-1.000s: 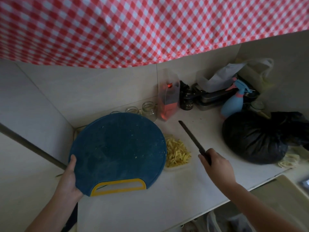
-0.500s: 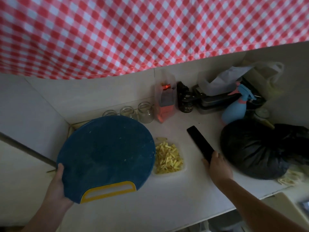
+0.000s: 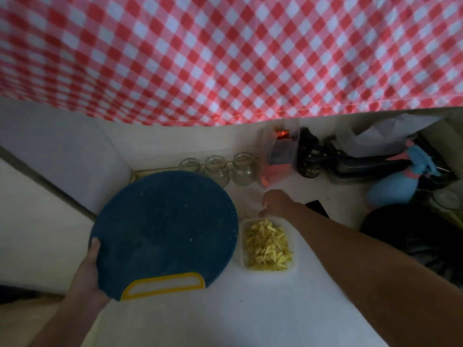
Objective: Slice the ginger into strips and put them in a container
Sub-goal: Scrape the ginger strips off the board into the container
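Observation:
My left hand grips the lower left edge of a round blue cutting board with a yellow handle, tilted up off the white counter. Right of the board stands a clear square container filled with yellow ginger strips. My right hand reaches over the counter just behind the container, fingertips pointing down where a few loose strips lie. Whether they pinch one is unclear. The black knife lies flat on the counter, partly hidden by my right forearm.
Three glass jars line the back wall behind the board. Beside them are a clear tub with red contents, a dark jar, a blue spray bottle and a black bag at right. A red checked cloth hangs overhead.
My right hand laid the knife down on the counter and moved left to the spot behind the container. The board stays in my left hand.

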Motion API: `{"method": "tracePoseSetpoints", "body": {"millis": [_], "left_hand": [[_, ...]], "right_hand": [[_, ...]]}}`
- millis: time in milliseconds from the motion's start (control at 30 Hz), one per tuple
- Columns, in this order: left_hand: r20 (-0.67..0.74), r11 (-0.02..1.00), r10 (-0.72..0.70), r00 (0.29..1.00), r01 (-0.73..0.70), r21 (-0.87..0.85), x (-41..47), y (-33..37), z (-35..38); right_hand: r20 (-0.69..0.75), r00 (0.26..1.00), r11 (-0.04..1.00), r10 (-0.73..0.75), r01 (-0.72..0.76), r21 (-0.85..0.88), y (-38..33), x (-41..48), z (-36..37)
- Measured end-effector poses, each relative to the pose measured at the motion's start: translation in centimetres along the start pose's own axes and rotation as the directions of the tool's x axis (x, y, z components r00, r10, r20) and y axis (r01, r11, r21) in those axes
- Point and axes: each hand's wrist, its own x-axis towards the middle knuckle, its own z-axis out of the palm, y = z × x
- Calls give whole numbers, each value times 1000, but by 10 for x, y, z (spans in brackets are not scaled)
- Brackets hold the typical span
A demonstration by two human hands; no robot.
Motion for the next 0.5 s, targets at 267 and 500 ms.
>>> {"method": "tracePoseSetpoints", "body": {"millis": [267, 500], "left_hand": [[-15, 999, -39, 999, 40, 28, -8, 6, -12], [-19, 998, -49, 999, 48, -42, -6, 6, -18]], "right_hand": [[9, 999, 987, 45, -43, -153, -9, 23, 9], [104, 969, 972, -226, 231, -41, -19, 30, 14]]}}
